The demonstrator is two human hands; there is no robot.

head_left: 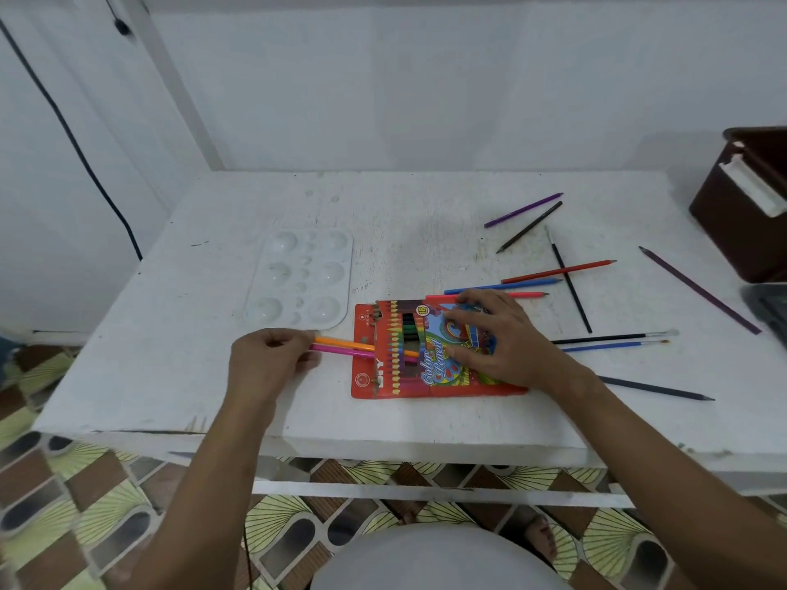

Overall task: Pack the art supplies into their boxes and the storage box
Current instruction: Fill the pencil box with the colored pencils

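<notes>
A red colour pencil box (396, 376) lies flat near the front of the white table (179, 376). My right hand (498, 334) presses flat on the box's right part. My left hand (266, 359) pinches the ends of an orange pencil (345, 343) and a pink pencil (345, 352), whose tips lie at the box's open left end. Loose pencils lie to the right: purple (524, 209), dark grey (529, 226), red (558, 272), blue (502, 286). Paint brushes (613, 339) lie right of the box.
A white paint palette (300, 283) rests left of the box. A dark brown storage box (741, 206) stands at the table's far right, with a long purple pencil (698, 289) in front of it. A dark pencil (656, 388) lies near my right forearm.
</notes>
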